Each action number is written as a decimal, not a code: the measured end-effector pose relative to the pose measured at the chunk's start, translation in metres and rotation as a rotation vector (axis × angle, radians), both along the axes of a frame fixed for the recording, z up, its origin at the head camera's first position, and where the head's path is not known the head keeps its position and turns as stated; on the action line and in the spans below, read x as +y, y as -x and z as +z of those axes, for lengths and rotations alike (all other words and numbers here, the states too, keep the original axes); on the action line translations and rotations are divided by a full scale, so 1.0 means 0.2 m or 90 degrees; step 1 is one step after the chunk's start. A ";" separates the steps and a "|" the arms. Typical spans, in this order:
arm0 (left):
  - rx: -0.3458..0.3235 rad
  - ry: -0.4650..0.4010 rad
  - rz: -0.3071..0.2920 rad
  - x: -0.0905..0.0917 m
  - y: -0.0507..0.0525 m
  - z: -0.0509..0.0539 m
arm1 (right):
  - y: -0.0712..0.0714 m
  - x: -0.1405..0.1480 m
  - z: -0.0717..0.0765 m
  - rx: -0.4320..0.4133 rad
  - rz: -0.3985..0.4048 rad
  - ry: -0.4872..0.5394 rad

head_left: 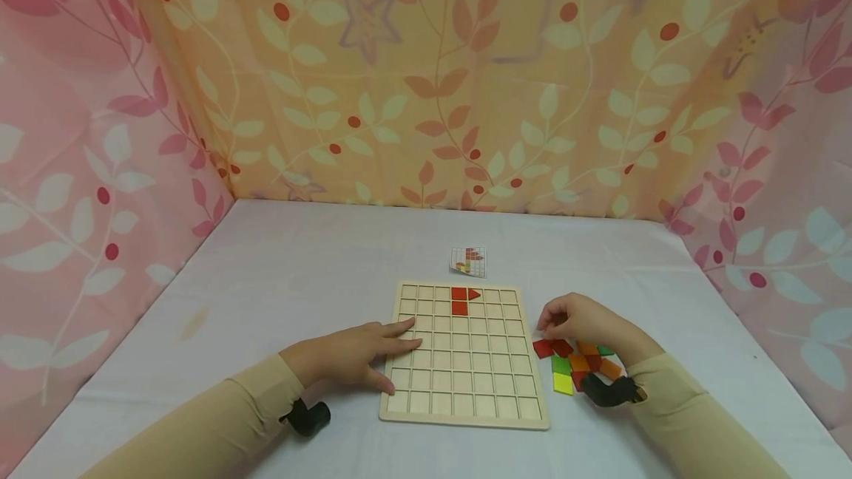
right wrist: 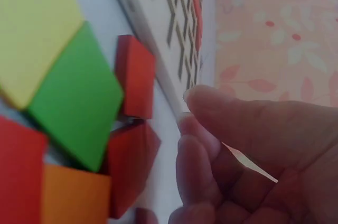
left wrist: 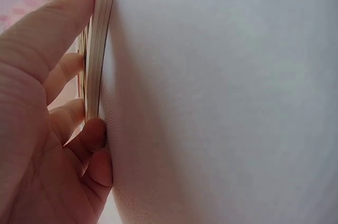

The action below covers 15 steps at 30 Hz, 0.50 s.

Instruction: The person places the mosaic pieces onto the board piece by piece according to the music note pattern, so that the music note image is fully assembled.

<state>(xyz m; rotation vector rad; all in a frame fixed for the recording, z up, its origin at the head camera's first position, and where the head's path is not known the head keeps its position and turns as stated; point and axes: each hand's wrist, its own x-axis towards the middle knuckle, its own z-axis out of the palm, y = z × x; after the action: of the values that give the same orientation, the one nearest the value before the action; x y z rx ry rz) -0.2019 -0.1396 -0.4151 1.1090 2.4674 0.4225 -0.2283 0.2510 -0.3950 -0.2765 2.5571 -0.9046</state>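
In the head view a wooden grid board [head_left: 464, 421] lies flat, with red squares [head_left: 459, 307] and a red triangle [head_left: 473, 294] in its top rows. The left hand [head_left: 356, 353] rests on the board's left side, fingers spread; in the left wrist view the hand [left wrist: 47, 97] touches the board's edge [left wrist: 99, 44]. Right of the board, the right hand [head_left: 586, 320] hovers with curled fingers beside loose coloured pieces [head_left: 562, 383]. No piece shows between the thumb and fingers of the right hand [right wrist: 232, 155] in the right wrist view, where a red piece [right wrist: 137, 78] lies near the board.
A small pattern card [head_left: 469, 262] lies behind the board on the white-covered table [head_left: 299, 257]. Orange, red, green and yellow pieces lie close together under the right wrist. Flowered cloth [head_left: 433, 80] stands at the back and both sides.
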 end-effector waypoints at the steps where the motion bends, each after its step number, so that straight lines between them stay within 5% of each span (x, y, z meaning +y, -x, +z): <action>1: -0.002 -0.001 0.001 0.00 0.00 0.00 | -0.01 0.00 -0.01 -0.006 0.000 0.005; 15: -0.013 0.007 0.014 0.00 0.00 -0.01 | -0.03 0.02 -0.06 0.001 0.018 -0.030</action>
<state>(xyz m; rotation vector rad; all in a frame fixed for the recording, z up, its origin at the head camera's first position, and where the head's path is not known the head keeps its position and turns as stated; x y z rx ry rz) -0.2025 -0.1389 -0.4164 1.0693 2.4635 0.4231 -0.2214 0.2552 -0.4076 -0.2992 2.5656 -0.8332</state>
